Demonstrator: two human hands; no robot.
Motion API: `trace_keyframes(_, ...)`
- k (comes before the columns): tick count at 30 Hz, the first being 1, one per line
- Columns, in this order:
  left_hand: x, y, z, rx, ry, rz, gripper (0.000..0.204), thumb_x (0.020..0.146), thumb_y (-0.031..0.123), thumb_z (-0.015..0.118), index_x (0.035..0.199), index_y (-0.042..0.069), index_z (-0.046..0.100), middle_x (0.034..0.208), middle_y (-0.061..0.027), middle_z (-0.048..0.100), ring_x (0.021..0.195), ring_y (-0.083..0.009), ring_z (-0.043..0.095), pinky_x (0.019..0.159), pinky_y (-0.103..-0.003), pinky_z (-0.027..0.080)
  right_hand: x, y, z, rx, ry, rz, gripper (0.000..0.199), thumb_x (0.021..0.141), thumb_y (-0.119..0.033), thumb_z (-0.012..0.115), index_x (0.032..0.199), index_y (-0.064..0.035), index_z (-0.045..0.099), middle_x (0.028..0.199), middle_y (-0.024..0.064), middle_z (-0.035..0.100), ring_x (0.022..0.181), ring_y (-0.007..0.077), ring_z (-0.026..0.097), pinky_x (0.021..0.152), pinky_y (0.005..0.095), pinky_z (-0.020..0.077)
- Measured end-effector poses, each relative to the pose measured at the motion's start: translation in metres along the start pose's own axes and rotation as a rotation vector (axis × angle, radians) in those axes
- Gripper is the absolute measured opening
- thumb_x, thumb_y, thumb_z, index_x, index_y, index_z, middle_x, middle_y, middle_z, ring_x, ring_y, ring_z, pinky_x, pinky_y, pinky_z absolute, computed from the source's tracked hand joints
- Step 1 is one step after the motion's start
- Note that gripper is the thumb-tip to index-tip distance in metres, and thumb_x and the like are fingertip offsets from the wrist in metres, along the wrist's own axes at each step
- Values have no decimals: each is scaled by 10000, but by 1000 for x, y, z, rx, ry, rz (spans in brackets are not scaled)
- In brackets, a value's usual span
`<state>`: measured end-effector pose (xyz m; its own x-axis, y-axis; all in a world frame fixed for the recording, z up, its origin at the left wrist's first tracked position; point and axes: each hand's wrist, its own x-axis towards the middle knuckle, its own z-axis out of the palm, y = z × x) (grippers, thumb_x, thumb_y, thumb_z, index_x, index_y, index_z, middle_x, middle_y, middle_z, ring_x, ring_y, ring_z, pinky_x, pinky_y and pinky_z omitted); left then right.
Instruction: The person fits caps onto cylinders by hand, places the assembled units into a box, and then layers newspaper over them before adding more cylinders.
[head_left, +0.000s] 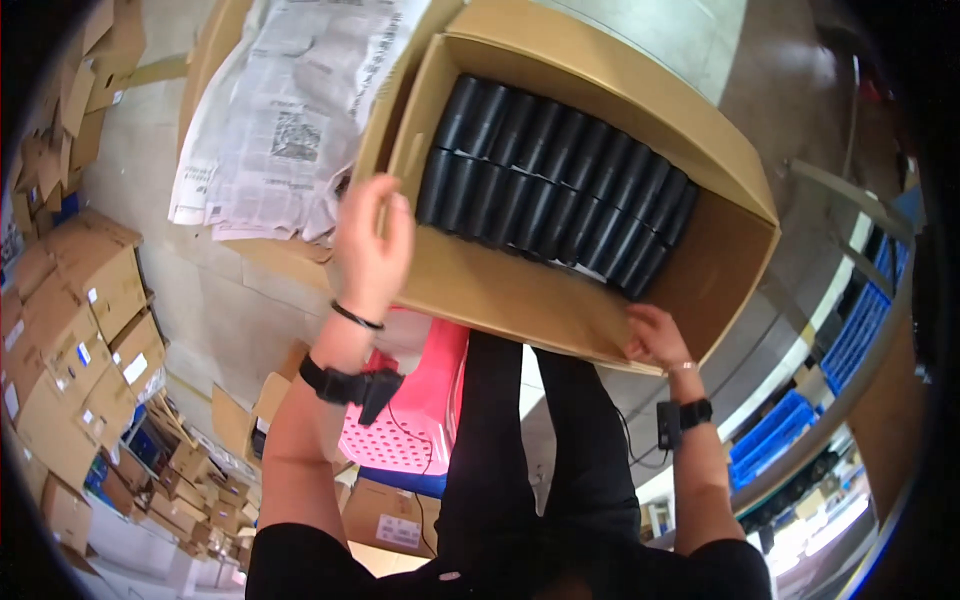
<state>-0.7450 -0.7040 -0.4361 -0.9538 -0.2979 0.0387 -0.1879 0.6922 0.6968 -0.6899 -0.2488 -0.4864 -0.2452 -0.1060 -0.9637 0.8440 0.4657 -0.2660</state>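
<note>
An open brown cardboard box [520,295] fills the middle of the view, tilted in the picture. Inside it lie two rows of black cylinders [555,185], packed side by side against the far wall. My left hand [372,240] rests flat against the box's left outer corner, fingers extended upward. My right hand [655,335] grips the box's near edge at the right, fingers curled over the rim. Both wrists carry black bands with small devices.
Sheets of newspaper [290,110] lie on another carton to the left of the box. A pink perforated stool [420,410] stands below my left arm. Several stacked cardboard boxes [80,340] line the left side. Blue crates [860,330] sit at the right.
</note>
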Motion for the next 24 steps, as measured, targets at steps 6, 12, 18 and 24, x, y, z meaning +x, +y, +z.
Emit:
trace_keyframes(6, -34, -93, 132, -32, -438, -336, 334, 777, 217, 681, 1016, -11, 634, 971, -210, 624, 946, -345, 605, 840, -411, 488, 80, -51, 3, -23, -60, 113, 341, 927, -265, 558, 1185, -42, 540, 793, 108, 679, 603, 137, 658, 426, 222, 422)
trace_keyframes(12, -34, -192, 218, 463, -462, -596, 738, 806, 308, 643, 1355, -78, 336, 1287, -299, 467, 1179, -432, 473, 1012, -432, 394, 236, 50, 1, -729, 343, -96, 458, 848, -228, 595, 1247, -21, 508, 1005, 232, 656, 910, 373, 656, 762, 431, 535)
trace_keyframes(18, -50, -216, 280, 341, -293, -641, 766, 868, 339, 612, 1406, -69, 251, 1405, -298, 317, 1300, -427, 319, 1093, -433, 281, 300, 51, 26, -471, 927, -52, 656, 803, -329, 644, 1294, 52, 435, 1180, 292, 552, 1077, 448, 546, 940, 444, 454)
trace_keyframes(24, -40, -207, 284, 494, -178, -699, 603, 871, 290, 628, 1305, -33, 364, 1272, -270, 426, 1161, -439, 440, 1004, -464, 375, 297, 28, 65, -476, 1090, 41, 672, 787, -242, 718, 1289, 19, 356, 1144, 224, 466, 1116, 405, 465, 917, 462, 448)
